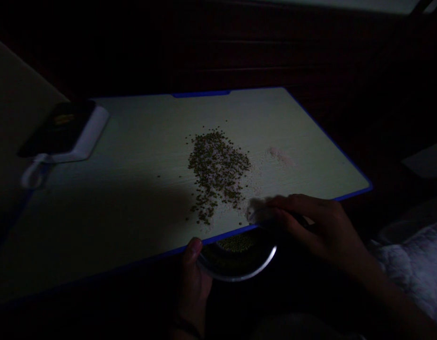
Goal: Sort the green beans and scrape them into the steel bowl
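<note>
The fingers (275, 208) of the right hand (310, 226) lie curved and close together at the near edge of the worktop (133, 141), their tips blurred where they touch a pale smear of grains (255, 210) beside the edge; whether they pinch anything I cannot tell. The left hand (192, 278) grips a round metal bowl (239, 262) by its left rim, thumb on top, and holds it just under the worktop's blue-trimmed near edge, below the right fingertips. Greenish seeds (235, 243) lie inside the bowl, partly hidden by the edge. On the worktop, just beyond the right hand, spreads a loose pile of small dark green seeds (216, 170) mixed with pale specks. To its right sits a small pinkish-white patch of powder (280, 156), apart from the pile. At the far left corner rests a dark flat device on a white block (67, 134) with a white cord looping off it. The scene is very dim.
</note>
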Demonstrator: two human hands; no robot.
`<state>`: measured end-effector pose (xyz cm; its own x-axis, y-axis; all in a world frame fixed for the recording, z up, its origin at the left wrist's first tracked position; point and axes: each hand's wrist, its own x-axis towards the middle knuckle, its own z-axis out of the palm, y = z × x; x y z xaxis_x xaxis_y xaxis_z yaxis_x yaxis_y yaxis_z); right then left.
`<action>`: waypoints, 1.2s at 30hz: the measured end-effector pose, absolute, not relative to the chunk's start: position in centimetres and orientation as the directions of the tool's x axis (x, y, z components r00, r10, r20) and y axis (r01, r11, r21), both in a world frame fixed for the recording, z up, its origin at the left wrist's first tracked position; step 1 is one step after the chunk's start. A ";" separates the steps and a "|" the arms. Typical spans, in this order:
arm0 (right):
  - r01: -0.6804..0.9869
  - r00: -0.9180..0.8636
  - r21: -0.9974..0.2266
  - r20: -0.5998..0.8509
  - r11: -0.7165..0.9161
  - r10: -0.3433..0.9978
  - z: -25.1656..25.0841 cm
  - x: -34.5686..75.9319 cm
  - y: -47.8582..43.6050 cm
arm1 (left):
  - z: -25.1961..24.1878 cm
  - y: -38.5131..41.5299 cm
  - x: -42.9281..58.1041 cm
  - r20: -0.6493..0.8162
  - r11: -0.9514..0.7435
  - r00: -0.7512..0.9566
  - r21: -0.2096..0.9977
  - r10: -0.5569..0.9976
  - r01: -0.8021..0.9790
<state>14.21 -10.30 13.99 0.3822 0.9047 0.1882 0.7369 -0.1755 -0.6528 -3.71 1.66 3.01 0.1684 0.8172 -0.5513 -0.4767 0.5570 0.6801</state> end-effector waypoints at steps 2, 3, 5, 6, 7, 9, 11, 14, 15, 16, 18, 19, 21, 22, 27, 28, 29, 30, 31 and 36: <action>0.745 0.368 -0.645 0.185 -0.170 0.911 14.0 14.4 -10.1 | 3.0 1.6 -3.7 -0.527 0.530 0.157 0.695 0.835 -0.487; 0.750 0.360 -0.640 0.185 -0.166 0.915 14.0 14.4 -10.1 | 3.0 1.6 -3.7 -0.534 0.529 0.146 0.691 0.833 -0.492; 0.764 0.336 -0.628 0.188 -0.151 0.923 14.0 14.5 -9.9 | 3.1 1.7 -3.6 -0.584 0.562 0.128 0.663 0.802 -0.494; 0.769 0.317 -0.625 0.192 -0.133 0.929 14.0 14.5 -9.9 | 3.1 1.7 -3.6 -0.609 0.579 0.121 0.647 0.784 -0.496; 0.771 0.293 -0.627 0.195 -0.110 0.936 14.1 14.5 -9.9 | 3.2 1.7 -3.5 -0.630 0.593 0.116 0.631 0.768 -0.500; 0.763 0.244 -0.644 0.194 -0.065 0.950 14.2 14.5 -9.8 | 3.3 1.7 -3.5 -0.638 0.601 0.122 0.618 0.760 -0.506; 0.749 0.227 -0.661 0.185 -0.050 0.956 14.2 14.4 -9.6 | 3.4 1.8 -3.4 -0.619 0.597 0.147 0.625 0.772 -0.503; 0.762 0.249 -0.645 0.213 -0.056 0.945 14.2 14.5 -9.2 | 3.4 1.8 -3.4 -0.611 0.586 0.135 0.638 0.780 -0.500; 0.771 0.252 -0.635 0.234 -0.049 0.939 14.3 14.5 -9.0 | 3.3 1.8 -3.4 -0.617 0.588 0.129 0.635 0.776 -0.502; 0.781 0.247 -0.624 0.254 -0.037 0.935 14.3 14.5 -8.7 | 3.3 1.8 -3.4 -0.621 0.590 0.125 0.633 0.773 -0.502; 0.799 0.222 -0.602 0.276 -0.012 0.935 14.4 14.6 -8.1 | 3.3 1.8 -3.4 -0.614 0.591 0.140 0.635 0.777 -0.497; 0.809 0.206 -0.588 0.280 -0.002 0.938 14.5 14.6 -7.7 | 3.3 1.8 -3.4 -0.605 0.587 0.147 0.639 0.783 -0.496; 0.835 0.174 -0.551 0.284 0.012 0.943 14.6 14.6 -6.9 | 3.2 1.7 -3.4 -0.600 0.583 0.149 0.639 0.786 -0.503; 0.845 0.162 -0.534 0.290 0.019 0.943 14.6 14.5 -6.6 | 3.2 1.7 -3.4 -0.607 0.589 0.153 0.629 0.780 -0.507; 0.830 0.069 -0.548 0.285 0.104 0.956 14.5 14.3 -6.1 | 3.0 1.7 -3.7 -0.676 0.679 0.226 0.538 0.702 -0.500; 0.821 0.053 -0.558 0.281 0.118 0.958 14.5 14.3 -6.3 | 3.0 1.8 -3.8 -0.675 0.692 0.251 0.530 0.694 -0.489; 0.813 0.047 -0.568 0.280 0.127 0.959 14.5 14.3 -6.4 | 2.9 1.8 -3.8 -0.670 0.701 0.273 0.527 0.690 -0.481; 0.807 0.052 -0.577 0.282 0.126 0.958 14.5 14.3 -6.5 | 2.9 1.8 -3.8 -0.665 0.706 0.290 0.525 0.689 -0.474; 0.802 0.063 -0.586 0.281 0.119 0.958 14.5 14.3 -6.7 | 2.9 1.9 -3.8 -0.662 0.711 0.300 0.524 0.687 -0.469; 0.803 0.101 -0.588 0.288 0.092 0.952 14.2 14.1 -7.0 | 2.8 1.9 -3.8 -0.654 0.721 0.335 0.504 0.678 -0.475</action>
